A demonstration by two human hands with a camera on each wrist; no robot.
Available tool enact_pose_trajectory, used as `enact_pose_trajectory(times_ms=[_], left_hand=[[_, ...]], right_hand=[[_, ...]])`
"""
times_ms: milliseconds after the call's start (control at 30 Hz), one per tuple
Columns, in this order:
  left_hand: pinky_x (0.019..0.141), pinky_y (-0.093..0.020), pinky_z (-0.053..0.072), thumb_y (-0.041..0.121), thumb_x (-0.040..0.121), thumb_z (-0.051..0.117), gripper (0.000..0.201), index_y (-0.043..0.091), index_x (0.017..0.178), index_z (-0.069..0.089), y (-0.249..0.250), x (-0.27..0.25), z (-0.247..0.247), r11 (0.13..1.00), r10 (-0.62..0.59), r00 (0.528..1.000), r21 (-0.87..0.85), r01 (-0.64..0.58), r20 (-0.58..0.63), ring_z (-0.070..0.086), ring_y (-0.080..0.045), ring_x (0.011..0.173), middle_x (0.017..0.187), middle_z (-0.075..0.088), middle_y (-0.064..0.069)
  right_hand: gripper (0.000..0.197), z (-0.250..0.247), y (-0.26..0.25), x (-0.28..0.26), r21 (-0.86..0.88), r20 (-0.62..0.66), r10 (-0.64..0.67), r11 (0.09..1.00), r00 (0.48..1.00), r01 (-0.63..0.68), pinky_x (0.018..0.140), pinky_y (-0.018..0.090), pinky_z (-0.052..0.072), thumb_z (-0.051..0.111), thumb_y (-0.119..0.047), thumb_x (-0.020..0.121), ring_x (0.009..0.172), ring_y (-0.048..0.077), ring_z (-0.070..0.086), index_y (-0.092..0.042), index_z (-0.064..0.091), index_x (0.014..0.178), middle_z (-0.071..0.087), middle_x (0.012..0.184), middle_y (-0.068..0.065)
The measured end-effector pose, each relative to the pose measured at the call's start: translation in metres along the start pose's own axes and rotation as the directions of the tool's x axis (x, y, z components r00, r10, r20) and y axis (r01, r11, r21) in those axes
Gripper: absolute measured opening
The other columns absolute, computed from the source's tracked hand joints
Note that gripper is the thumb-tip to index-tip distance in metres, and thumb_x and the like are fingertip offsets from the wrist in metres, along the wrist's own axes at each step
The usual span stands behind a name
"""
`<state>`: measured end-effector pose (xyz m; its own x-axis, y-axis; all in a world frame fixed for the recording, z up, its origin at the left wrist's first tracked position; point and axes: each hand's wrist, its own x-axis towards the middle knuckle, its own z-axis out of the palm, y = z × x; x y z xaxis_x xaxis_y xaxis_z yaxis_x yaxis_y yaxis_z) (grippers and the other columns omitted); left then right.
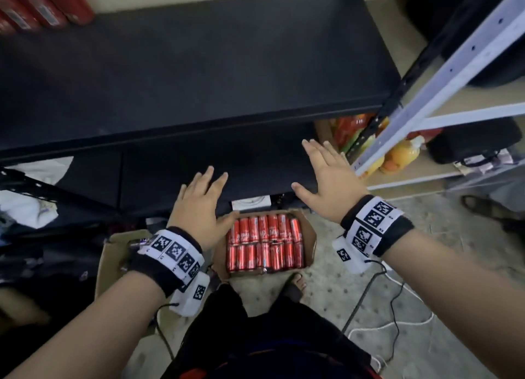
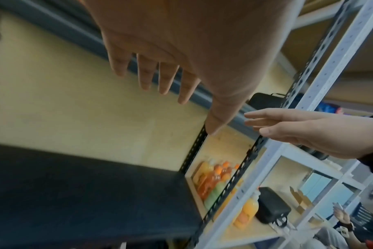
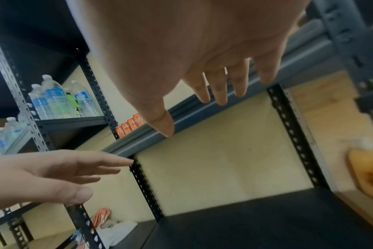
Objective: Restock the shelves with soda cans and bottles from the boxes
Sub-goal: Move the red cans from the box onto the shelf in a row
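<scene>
Head view shows my left hand [image 1: 199,205] and right hand [image 1: 326,177] spread flat, fingers straight, holding nothing, hovering in front of the dark shelf [image 1: 199,74], whose front edge runs just beyond my fingertips. Below them on the floor, an open cardboard box [image 1: 311,236] holds two rows of red soda cans [image 1: 264,243]. More red cans [image 1: 42,6] at the shelf's far left are cut off and blurred.

You can make out a white script logo on the red cans [image 1: 265,243] in the cardboard box [image 1: 310,238] near your feet, too blurred to read letter for letter. The wristbands [image 1: 372,222] carry black-and-white square code markers, not words.
</scene>
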<state>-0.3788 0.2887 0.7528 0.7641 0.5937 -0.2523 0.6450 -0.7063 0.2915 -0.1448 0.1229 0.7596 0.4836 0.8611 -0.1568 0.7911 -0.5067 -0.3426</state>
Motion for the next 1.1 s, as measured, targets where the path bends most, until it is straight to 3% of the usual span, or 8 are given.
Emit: enact_pose_trajectory(times_ms=[167, 233, 333, 467, 633, 800, 933, 1100], left_hand=[[0.120, -0.047, 0.028, 0.062, 0.084, 0.052, 0.084, 0.023, 0.156, 0.033, -0.023, -0.017, 0.059, 0.995, -0.096, 0.968, -0.007, 0.101, 0.233, 0.032, -0.029, 0.147, 0.161, 0.033, -0.009], [0.115, -0.041, 0.035, 0.059, 0.086, 0.055, 0.080, 0.021, 0.154, 0.036, -0.032, -0.022, 0.079, 0.992, -0.119, 0.939, 0.012, 0.122, 0.321, 0.042, -0.029, 0.139, 0.154, 0.042, -0.011], [0.110, -0.034, 0.039, 0.050, 0.093, 0.061, 0.078, 0.016, 0.156, 0.030, -0.049, -0.031, 0.109, 0.988, -0.137, 0.890, 0.001, 0.151, 0.435, 0.047, -0.030, 0.135, 0.150, 0.046, -0.013], [0.103, -0.031, 0.043, 0.043, 0.095, 0.061, 0.079, 0.014, 0.158, 0.023, -0.075, -0.035, 0.138, 0.980, -0.189, 0.838, 0.039, 0.197, 0.512, 0.052, -0.030, 0.131, 0.147, 0.050, -0.014], [0.095, -0.035, 0.048, 0.039, 0.099, 0.057, 0.058, 0.011, 0.147, 0.041, -0.099, -0.045, 0.153, 0.978, -0.207, 0.786, 0.109, 0.177, 0.582, 0.059, -0.032, 0.120, 0.139, 0.058, -0.015], [0.099, -0.035, 0.047, 0.045, 0.100, 0.052, 0.065, 0.015, 0.154, 0.032, -0.108, -0.044, 0.178, 0.967, -0.249, 0.766, 0.107, 0.231, 0.593, 0.056, -0.034, 0.127, 0.145, 0.053, -0.017], [0.102, -0.035, 0.045, 0.043, 0.100, 0.053, 0.056, 0.013, 0.146, 0.045, -0.110, -0.037, 0.229, 0.927, -0.346, 0.687, 0.117, 0.358, 0.639, 0.053, -0.033, 0.130, 0.145, 0.053, -0.015], [0.105, -0.040, 0.044, 0.052, 0.099, 0.052, 0.069, 0.010, 0.151, 0.038, -0.118, -0.024, 0.313, 0.866, -0.417, 0.589, 0.106, 0.488, 0.693, 0.049, -0.037, 0.133, 0.150, 0.046, -0.019]], right_hand=[[0.081, 0.048, 0.019, -0.040, 0.061, 0.190, 0.132, 0.987, 0.973, -0.146, 0.119, 0.045, 0.030, 0.056, -0.052, 0.094, 0.147, 0.032, 0.031, -0.014, 0.023, 0.158, 0.037, 0.158, 0.013], [0.079, 0.061, 0.020, -0.053, 0.072, 0.268, 0.215, 0.968, 0.939, -0.242, 0.110, 0.044, 0.039, 0.058, -0.049, 0.094, 0.137, 0.035, 0.044, -0.014, 0.024, 0.157, 0.045, 0.151, 0.017], [0.073, 0.079, 0.020, -0.067, 0.072, 0.378, 0.304, 0.932, 0.875, -0.355, 0.099, 0.037, 0.043, 0.060, -0.045, 0.096, 0.129, 0.034, 0.053, -0.019, 0.026, 0.156, 0.050, 0.148, 0.014], [0.069, 0.105, 0.021, -0.077, 0.047, 0.428, 0.391, 0.891, 0.815, -0.452, 0.098, 0.034, 0.043, 0.061, -0.045, 0.096, 0.129, 0.030, 0.054, -0.019, 0.033, 0.153, 0.053, 0.146, 0.011], [0.066, 0.138, 0.028, -0.081, 0.075, 0.440, 0.440, 0.850, 0.783, -0.521, 0.104, 0.035, 0.042, 0.064, -0.042, 0.094, 0.130, 0.030, 0.053, -0.019, 0.041, 0.151, 0.054, 0.146, 0.009], [0.070, 0.183, 0.057, -0.081, -0.079, 0.552, 0.544, 0.788, 0.632, -0.610, 0.102, 0.033, 0.042, 0.057, -0.049, 0.097, 0.132, 0.031, 0.051, -0.021, 0.033, 0.156, 0.053, 0.147, 0.010], [0.075, 0.242, 0.089, -0.077, -0.164, 0.624, 0.562, 0.774, 0.543, -0.612, 0.106, 0.036, 0.041, 0.054, -0.055, 0.096, 0.137, 0.032, 0.047, -0.019, 0.029, 0.158, 0.048, 0.152, 0.012], [0.070, 0.325, 0.128, -0.070, -0.231, 0.704, 0.513, 0.819, 0.491, -0.525, 0.103, 0.038, 0.044, 0.049, -0.056, 0.098, 0.133, 0.034, 0.050, -0.020, 0.032, 0.156, 0.048, 0.151, 0.013]])
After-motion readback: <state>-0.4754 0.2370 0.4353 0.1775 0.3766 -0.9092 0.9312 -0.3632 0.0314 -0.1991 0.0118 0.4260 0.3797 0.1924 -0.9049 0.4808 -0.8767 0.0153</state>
